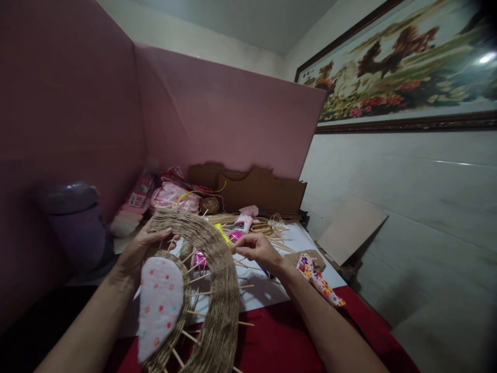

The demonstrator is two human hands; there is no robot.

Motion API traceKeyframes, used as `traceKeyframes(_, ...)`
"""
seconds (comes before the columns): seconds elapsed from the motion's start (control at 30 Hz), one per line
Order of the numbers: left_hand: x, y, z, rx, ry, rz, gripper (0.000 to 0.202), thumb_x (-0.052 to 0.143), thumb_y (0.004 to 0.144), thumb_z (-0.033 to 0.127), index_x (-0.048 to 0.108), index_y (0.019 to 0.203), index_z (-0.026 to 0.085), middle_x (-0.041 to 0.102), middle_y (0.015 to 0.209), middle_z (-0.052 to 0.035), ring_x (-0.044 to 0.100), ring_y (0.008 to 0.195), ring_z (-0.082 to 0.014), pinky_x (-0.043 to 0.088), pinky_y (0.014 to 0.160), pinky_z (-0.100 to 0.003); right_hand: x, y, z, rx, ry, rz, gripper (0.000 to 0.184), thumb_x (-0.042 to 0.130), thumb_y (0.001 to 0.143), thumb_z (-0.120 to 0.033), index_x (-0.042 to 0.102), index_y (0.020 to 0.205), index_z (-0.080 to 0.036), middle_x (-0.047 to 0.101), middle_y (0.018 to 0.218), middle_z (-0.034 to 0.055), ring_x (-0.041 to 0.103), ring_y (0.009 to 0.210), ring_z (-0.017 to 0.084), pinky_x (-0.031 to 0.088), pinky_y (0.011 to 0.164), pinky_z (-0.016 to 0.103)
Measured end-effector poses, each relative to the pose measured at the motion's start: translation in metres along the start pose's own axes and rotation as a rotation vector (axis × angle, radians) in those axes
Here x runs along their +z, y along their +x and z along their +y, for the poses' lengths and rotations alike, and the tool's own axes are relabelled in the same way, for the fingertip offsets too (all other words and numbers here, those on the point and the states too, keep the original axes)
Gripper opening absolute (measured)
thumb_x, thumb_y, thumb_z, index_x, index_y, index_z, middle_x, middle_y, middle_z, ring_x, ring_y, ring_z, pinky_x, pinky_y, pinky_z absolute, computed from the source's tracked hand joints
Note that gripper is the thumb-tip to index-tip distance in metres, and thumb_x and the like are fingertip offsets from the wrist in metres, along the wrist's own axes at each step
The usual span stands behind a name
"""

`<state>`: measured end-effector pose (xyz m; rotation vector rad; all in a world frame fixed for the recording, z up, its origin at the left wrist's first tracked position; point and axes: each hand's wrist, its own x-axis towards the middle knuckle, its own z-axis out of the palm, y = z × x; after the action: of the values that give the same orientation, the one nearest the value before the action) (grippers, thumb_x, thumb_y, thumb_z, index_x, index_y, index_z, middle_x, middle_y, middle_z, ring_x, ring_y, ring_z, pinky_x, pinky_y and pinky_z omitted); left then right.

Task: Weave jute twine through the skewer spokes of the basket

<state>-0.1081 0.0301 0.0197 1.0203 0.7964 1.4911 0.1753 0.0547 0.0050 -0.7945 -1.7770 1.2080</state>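
Observation:
My left hand (144, 246) grips the upper left edge of a twine-wrapped arch frame (217, 290), fingers curled over its rim. The frame has an inner twine ring around a white padded fabric piece with coloured dots (160, 305), joined to the outer arch by thin wooden sticks (202, 277). My right hand (256, 247) pinches at the arch's outer right edge, fingers closed on the twine or a stick tip; which one I cannot make out.
White sheet (272, 290) over a red cloth (287, 342) covers the table. Behind lie loose sticks (279, 235), a twine ball (210, 205), pink fabric (174, 197), cardboard pieces (260, 189), a floral fabric strip (320, 282). Purple pot (75, 217) left. Pink board behind.

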Motion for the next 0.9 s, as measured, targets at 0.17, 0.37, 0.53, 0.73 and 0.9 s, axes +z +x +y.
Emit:
traceKeyframes(0.17, -0.003, 0.001, -0.002, -0.01, 0.014, -0.003, 0.047, 0.068, 0.066, 0.01, 0.057, 0.111, 0.021, 0.066, 0.073, -0.0021, 0.064, 0.058, -0.0144, 0.055, 0.05, -0.023, 0.002, 0.001, 0.001, 0.01, -0.037, 0.044, 0.023, 0.061, 0.067, -0.02, 0.073, 0.086, -0.015, 0.056, 0.052, -0.0024, 0.043, 0.047, 0.007, 0.033, 0.048, 0.021)
traceKeyframes(0.37, 0.003, 0.0, -0.001, -0.02, -0.002, 0.021, 0.053, 0.071, 0.061, 0.008, 0.057, 0.111, 0.021, 0.067, 0.079, -0.0031, 0.065, 0.06, -0.0162, 0.055, 0.049, -0.024, 0.008, 0.0, -0.005, -0.073, -0.089, 0.097, 0.021, 0.065, 0.07, -0.032, 0.073, 0.074, -0.013, 0.06, 0.057, 0.0011, 0.047, 0.054, 0.01, 0.035, 0.052, 0.023)
traceKeyframes(0.53, 0.007, -0.002, 0.001, -0.054, -0.027, 0.034, 0.052, 0.071, 0.06, 0.008, 0.058, 0.109, 0.019, 0.067, 0.074, -0.0027, 0.064, 0.056, -0.0161, 0.053, 0.044, -0.023, 0.013, 0.0, -0.006, 0.061, 0.089, 0.096, 0.018, 0.068, 0.065, -0.03, 0.068, 0.066, -0.013, 0.05, 0.049, -0.0037, 0.034, 0.044, 0.005, 0.024, 0.043, 0.02)
traceKeyframes(0.73, 0.01, -0.004, 0.002, -0.073, -0.016, 0.094, 0.051, 0.07, 0.06, 0.006, 0.058, 0.108, 0.019, 0.067, 0.072, -0.0027, 0.063, 0.052, -0.0155, 0.052, 0.043, -0.023, 0.013, -0.003, -0.004, 0.254, 0.354, 0.005, 0.019, 0.064, 0.061, -0.024, 0.064, 0.076, -0.013, 0.028, 0.043, -0.0109, 0.014, 0.039, 0.004, 0.006, 0.039, 0.022)
traceKeyframes(0.9, 0.013, -0.006, 0.001, -0.071, -0.019, 0.058, 0.05, 0.069, 0.062, 0.008, 0.058, 0.11, 0.018, 0.068, 0.073, -0.0043, 0.063, 0.052, -0.0163, 0.053, 0.043, -0.025, 0.014, -0.004, -0.002, 0.198, 0.359, -0.032, 0.029, 0.065, 0.067, -0.032, 0.046, 0.053, -0.016, 0.023, 0.045, -0.0102, 0.011, 0.042, 0.004, 0.005, 0.041, 0.023)
